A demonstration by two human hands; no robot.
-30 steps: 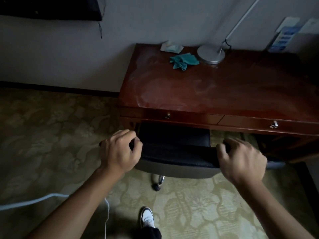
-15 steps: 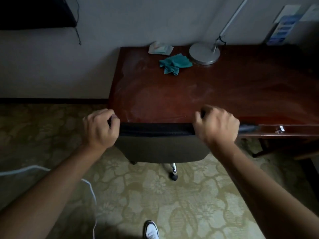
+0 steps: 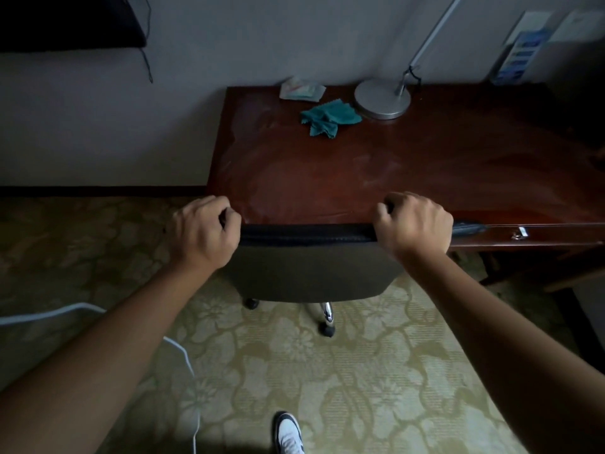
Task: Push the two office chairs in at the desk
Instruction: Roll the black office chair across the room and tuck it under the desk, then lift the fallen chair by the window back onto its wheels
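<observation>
Both my left hand [image 3: 203, 232] and right hand [image 3: 414, 224] have fingers closed on the chair [image 3: 311, 260] backrest top; on casters it should roll easily toward the desk [image 3: 376, 172].

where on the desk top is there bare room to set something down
The desk is bare across its middle and right, from the front edge by the chair back to the dark far right. The back left is crowded: teal cloth, lamp base and a packet.
</observation>
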